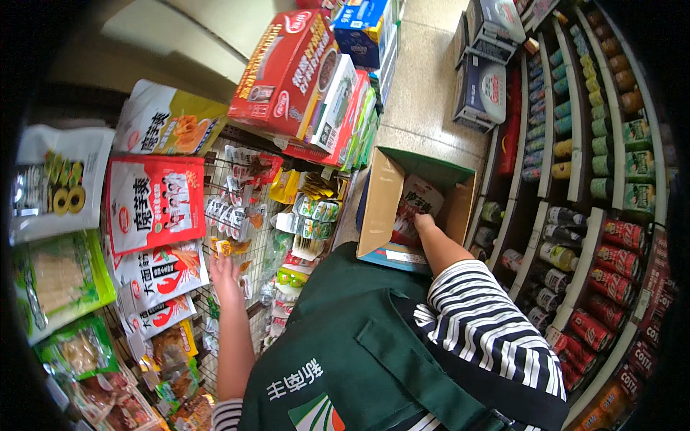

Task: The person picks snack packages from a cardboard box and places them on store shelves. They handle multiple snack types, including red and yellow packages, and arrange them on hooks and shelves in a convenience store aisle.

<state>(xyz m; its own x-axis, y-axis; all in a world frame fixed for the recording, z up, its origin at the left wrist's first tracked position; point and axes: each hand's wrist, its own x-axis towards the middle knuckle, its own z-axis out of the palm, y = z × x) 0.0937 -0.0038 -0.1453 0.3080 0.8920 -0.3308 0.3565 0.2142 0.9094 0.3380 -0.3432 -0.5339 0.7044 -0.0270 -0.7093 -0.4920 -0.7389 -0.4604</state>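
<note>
My right hand [425, 222] reaches down into an open cardboard box [381, 207] in front of me. Its fingers close on the edge of a red-and-white snack packet [420, 196] inside; part of the grip is hidden. My left hand [225, 272] is raised at the wire rack [215, 196], fingers apart and holding nothing. The fingertips are at a small yellow snack pack [226, 247]; whether they touch it I cannot tell. Beside that hand hang a red snack pouch [156, 203] and a white pouch with a red crayfish print [161, 272].
Left of the box, small snacks fill a low shelf [310, 221]. Red cartons [285, 75] and a blue carton [364, 32] stand beyond. Drink shelves [579, 264] with cans and bottles line the right, close to the box. Stacked dark drink cases [481, 89] stand on the tiled floor [415, 97].
</note>
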